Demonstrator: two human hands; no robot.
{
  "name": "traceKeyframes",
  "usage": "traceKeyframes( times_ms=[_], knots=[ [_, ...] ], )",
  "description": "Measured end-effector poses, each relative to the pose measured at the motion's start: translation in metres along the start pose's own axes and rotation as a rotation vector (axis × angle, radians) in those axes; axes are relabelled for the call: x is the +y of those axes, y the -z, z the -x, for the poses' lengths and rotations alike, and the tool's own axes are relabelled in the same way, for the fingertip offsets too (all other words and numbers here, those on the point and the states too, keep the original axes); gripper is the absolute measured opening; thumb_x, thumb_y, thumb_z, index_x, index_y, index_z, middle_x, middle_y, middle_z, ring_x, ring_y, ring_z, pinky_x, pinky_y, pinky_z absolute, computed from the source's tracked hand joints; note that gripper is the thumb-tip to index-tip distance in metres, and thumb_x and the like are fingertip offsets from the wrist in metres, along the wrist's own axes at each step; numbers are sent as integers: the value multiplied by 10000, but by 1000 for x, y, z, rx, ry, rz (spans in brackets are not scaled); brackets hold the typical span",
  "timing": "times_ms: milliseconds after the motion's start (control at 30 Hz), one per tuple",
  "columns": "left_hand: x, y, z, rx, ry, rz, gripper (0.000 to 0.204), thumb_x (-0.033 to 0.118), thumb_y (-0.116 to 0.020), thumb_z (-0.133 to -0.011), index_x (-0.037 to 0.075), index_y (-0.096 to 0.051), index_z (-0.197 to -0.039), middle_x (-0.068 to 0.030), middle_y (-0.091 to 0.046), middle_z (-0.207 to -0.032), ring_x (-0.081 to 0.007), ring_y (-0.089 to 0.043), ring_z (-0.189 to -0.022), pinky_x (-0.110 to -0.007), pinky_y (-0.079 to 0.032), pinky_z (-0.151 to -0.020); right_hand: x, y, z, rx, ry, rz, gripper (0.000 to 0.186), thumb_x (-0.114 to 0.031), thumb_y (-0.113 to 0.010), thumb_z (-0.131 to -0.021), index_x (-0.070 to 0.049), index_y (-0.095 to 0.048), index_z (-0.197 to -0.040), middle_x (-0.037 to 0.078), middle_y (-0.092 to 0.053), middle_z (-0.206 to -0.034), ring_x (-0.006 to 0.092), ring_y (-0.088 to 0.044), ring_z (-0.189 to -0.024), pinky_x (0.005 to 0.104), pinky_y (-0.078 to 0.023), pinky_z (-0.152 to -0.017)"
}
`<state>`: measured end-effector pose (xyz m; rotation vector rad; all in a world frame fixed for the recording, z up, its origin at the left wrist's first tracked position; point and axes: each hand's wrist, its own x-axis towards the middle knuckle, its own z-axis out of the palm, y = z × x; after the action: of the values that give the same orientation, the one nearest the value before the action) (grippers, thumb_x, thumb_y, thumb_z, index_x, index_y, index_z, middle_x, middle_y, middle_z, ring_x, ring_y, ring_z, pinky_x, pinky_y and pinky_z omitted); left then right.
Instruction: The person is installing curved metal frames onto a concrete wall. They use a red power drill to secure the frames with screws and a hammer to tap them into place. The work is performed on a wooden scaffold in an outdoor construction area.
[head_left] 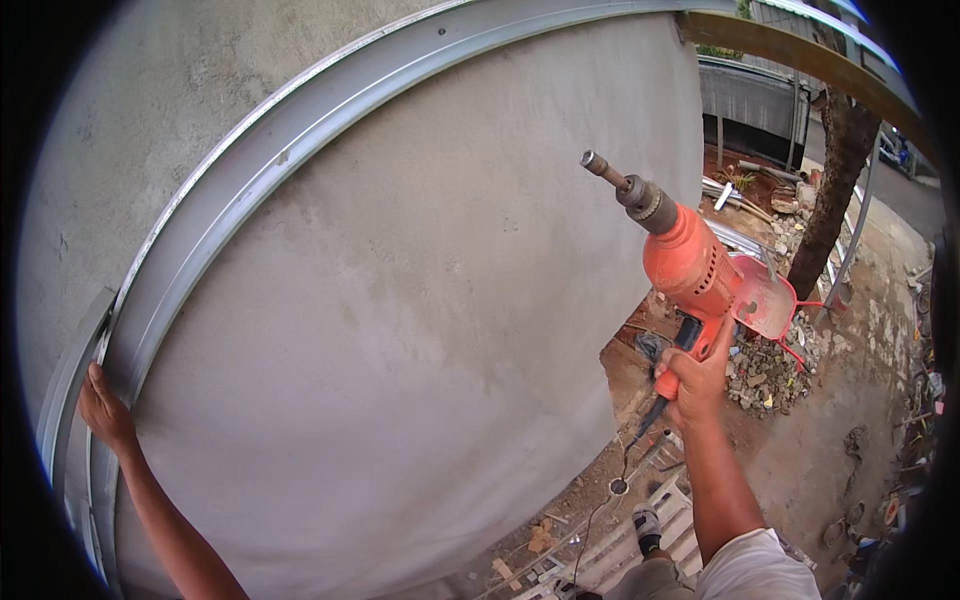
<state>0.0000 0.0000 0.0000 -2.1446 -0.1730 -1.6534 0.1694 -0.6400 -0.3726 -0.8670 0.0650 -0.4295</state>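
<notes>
My right hand (697, 385) is closed around the handle of an orange-red power drill (690, 262), raised to the right of the grey plastered wall (420, 260). A socket bit (604, 170) sits in its chuck and points up and left. A dark cord runs down from the handle. At the far left, my left hand (106, 412) is wrapped over the edge of a long metal channel (190, 215) that runs along the wall. Beside that hand, a second metal strip (66, 385) meets the channel. Some of my left fingers are hidden behind the metal.
Below me is a slatted wooden platform (640, 540) with my foot (648, 522) on it. Rubble (765, 375) and a red wheelbarrow-like pan (765, 300) lie at the right, near a tree trunk (838, 190). A brown beam (790, 48) crosses the upper right.
</notes>
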Motion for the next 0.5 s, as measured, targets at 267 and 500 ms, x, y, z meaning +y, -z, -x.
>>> traceKeyframes(
  times_ms=[267, 500],
  knots=[
    [-28, 33, 69, -204, 178, -105, 590, 480, -476, -1046, -72, -687, -1064, -183, -684, -877, -288, -622, -821, -395, -475, -779, -23, -17, -18, -93, 303, 289, 879, 118, -596, -680, -38, -275, -1483, 105, -495, -1171, 142, -579, -871, 289, -536, -685],
    [23, 50, 42, -291, -18, 6, 272, 274, -519, -1008, 27, -625, -1048, -169, -603, -986, -356, -592, -932, -438, -459, -809, -86, -127, -17, -255, 383, 312, 851, 130, -588, -675, -41, -309, -1460, 98, -523, -1114, 120, -576, -757, 252, -505, -559]
  ],
)
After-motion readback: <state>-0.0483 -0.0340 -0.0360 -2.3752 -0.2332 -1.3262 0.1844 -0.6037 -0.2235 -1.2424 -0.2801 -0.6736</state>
